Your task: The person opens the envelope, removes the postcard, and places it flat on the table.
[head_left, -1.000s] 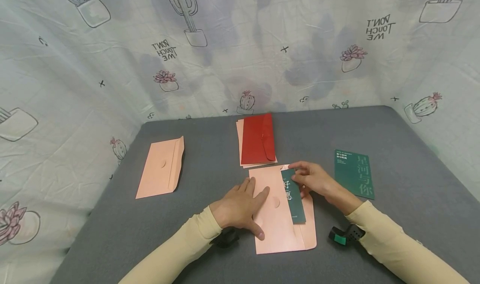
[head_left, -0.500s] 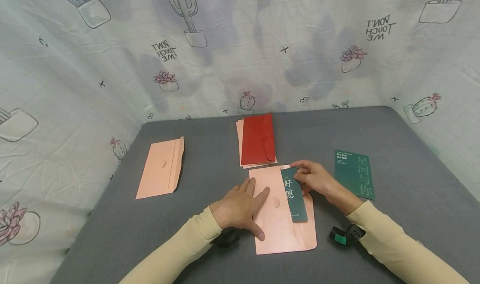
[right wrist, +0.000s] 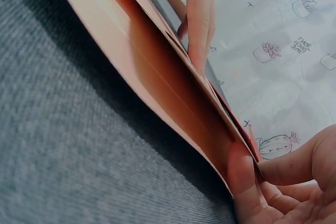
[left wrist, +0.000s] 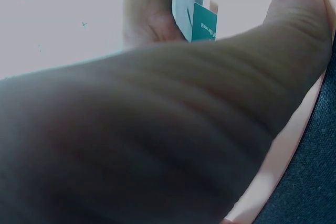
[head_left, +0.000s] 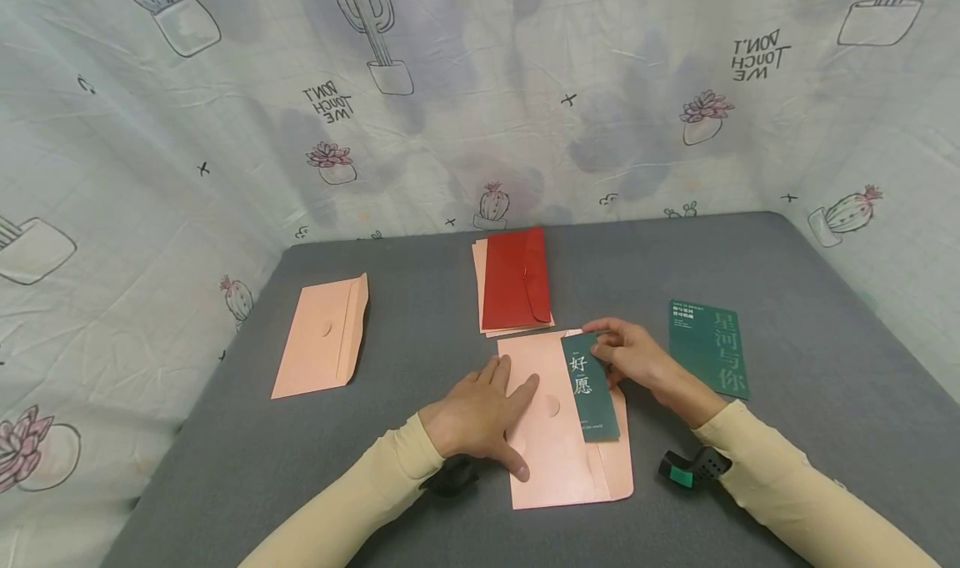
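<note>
In the head view, a pink envelope lies on the grey table with its flap spread to the right. My left hand rests spread on its left part, thumb and fingers pressing the paper. A dark green card with white lettering pokes out of the envelope's right-hand opening, its left part hidden inside. My right hand pinches the card near its upper right corner. The right wrist view looks into the gaping envelope, with the right thumb and fingers at its end. Only the card's corner shows in the left wrist view.
Another green card lies to the right, behind the right forearm. A red envelope rests on pink ones at the back middle. At the left lies a separate pink envelope. A patterned cloth hangs behind the table.
The green card has slid slightly right out of the envelope, so more of its lettering shows. My right hand moved a little right with it; the left hand stayed still.
</note>
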`<state>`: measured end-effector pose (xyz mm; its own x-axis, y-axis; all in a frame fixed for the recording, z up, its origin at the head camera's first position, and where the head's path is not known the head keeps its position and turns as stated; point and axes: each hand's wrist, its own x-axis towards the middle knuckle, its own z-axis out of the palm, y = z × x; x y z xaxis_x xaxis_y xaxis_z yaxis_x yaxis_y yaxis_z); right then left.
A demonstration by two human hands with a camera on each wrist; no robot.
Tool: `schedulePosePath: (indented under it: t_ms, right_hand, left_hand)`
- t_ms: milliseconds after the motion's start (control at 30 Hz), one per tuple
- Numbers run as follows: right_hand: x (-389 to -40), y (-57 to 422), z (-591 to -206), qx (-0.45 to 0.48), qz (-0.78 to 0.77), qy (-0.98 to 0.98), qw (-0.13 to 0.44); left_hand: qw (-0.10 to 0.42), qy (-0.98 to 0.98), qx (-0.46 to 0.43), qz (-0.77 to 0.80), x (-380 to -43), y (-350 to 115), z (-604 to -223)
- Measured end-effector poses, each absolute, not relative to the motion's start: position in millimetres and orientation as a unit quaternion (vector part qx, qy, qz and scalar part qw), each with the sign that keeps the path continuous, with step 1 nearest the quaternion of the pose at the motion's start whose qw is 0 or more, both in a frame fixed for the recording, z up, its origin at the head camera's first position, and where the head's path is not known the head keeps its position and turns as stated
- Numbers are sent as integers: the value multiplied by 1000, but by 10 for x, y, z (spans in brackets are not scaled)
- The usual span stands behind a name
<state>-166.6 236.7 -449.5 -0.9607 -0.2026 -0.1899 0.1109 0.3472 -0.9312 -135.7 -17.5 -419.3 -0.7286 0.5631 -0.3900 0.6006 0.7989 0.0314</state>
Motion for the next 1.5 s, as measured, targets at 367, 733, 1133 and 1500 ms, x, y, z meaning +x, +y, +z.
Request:
schedulePosePath:
  t_ms: [367,733,1133,1500]
  right_hand:
    - [-1677,2391,-4509,-33,-570,810,133]
    - [-1730,2434,-4529,-5,-569,811,133]
    - [-1729,2423,-4495,1,-554,821,137]
    - [-1726,2438,-4488,-6,-555,820,141]
  left_hand:
    - [198,928,311,-52,-1353,-169,-4182]
    - [193,927,317,-50,-1343,-179,-4151]
    - [198,927,314,-48,-1356,-179,-4167]
    - [195,927,317,-50,-1357,-179,-4182]
